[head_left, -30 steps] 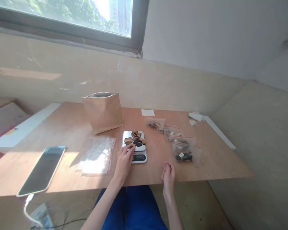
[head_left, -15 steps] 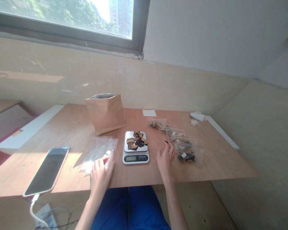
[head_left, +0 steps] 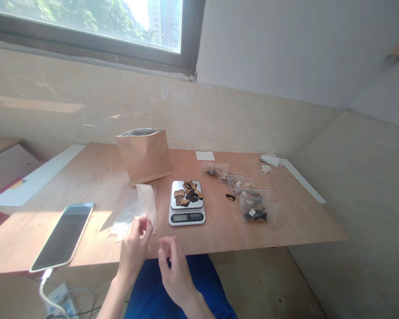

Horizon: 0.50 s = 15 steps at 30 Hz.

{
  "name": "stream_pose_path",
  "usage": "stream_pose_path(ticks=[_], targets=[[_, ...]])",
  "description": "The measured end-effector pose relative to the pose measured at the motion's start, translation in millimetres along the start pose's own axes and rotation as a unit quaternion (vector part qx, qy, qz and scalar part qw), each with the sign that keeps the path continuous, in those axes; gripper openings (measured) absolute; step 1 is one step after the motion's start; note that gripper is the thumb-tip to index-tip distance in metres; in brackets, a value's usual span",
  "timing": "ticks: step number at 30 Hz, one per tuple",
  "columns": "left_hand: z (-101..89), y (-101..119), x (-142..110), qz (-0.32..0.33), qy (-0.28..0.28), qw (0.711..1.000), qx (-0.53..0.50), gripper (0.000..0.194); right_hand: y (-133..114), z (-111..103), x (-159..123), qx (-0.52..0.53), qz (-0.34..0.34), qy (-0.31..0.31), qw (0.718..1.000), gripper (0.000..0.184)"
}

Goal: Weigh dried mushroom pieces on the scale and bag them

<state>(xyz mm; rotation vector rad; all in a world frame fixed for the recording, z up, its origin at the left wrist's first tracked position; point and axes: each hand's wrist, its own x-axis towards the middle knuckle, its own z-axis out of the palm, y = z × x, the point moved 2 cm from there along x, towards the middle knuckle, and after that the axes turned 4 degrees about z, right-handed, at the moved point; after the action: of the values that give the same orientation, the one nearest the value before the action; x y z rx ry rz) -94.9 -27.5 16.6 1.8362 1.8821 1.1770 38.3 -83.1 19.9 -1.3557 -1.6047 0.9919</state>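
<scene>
My left hand [head_left: 135, 241] pinches a clear zip bag [head_left: 146, 200], its far end lifted off a pile of flat clear bags [head_left: 126, 217]. Just right of it, at the table's front edge, hovers my right hand [head_left: 177, 270], fingers curved and apart with nothing in them. Ahead stands a white kitchen scale [head_left: 188, 218] with several dried brown slices [head_left: 192, 196] on its plate; the display digits are too faint to read. A single dark dried slice [head_left: 230, 197] lies on the wood to the right of the scale.
Filled zip bags [head_left: 257, 215] form a row at the right. A brown paper pouch [head_left: 144, 155] stands open behind the scale. A phone [head_left: 63, 237] on a cable lies left, a white card [head_left: 205, 156] at the back, and crumpled white scraps [head_left: 270, 160] at back right.
My right hand has let go of a dark slice, now on the table, and moved left towards my left hand. My left hand has raised one bag from the pile.
</scene>
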Motion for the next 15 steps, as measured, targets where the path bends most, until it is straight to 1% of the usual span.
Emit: stream_pose_path(ticks=[1, 3, 5, 6, 7, 8, 10, 11, 12, 14, 15], targets=[[-1.1, 5, -6, 0.007, -0.01, 0.999, -0.035, 0.024, -3, 2, 10, 0.024, 0.016, 0.012, 1.0, 0.019], [-1.1, 17, -15, 0.008, -0.054, 0.993, -0.108, 0.025, -8, 5, 28, 0.051, 0.027, 0.019, 0.998, 0.017], [-1.0, 26, -21, -0.005, -0.089, 0.983, -0.162, 0.025, -9, 3, 43, 0.033, 0.006, 0.018, 0.999, 0.018], [-2.2, 28, -21, -0.02, -0.086, 0.981, -0.174, 0.026, -8, 0, 48, 0.013, -0.006, 0.025, 1.0, 0.022], [-4.7, 29, -21, -0.045, -0.061, 0.981, -0.178, 0.027, -5, -5, 53, -0.006, -0.01, 0.042, 0.999, 0.025], [-8.2, 29, -19, -0.076, -0.023, 0.981, -0.175, 0.028, -1, -12, 57, -0.021, -0.003, 0.064, 0.998, 0.028], [-16.3, 28, -15, -0.135, 0.053, 0.975, -0.166, 0.029, 10, -28, 61, -0.029, 0.038, 0.102, 0.994, 0.029], [-20.0, 28, -13, -0.156, 0.08, 0.971, -0.166, 0.029, 15, -36, 61, -0.024, 0.061, 0.099, 0.993, 0.03], [-22.9, 28, -11, -0.168, 0.092, 0.967, -0.17, 0.028, 18, -43, 60, -0.012, 0.079, 0.073, 0.994, 0.03], [-26.6, 30, -6, -0.174, 0.088, 0.963, -0.183, 0.028, 19, -53, 52, 0.024, 0.091, -0.033, 0.995, 0.03], [-27.8, 30, -4, -0.176, 0.085, 0.963, -0.186, 0.028, 18, -58, 46, 0.046, 0.095, -0.089, 0.99, 0.029]])
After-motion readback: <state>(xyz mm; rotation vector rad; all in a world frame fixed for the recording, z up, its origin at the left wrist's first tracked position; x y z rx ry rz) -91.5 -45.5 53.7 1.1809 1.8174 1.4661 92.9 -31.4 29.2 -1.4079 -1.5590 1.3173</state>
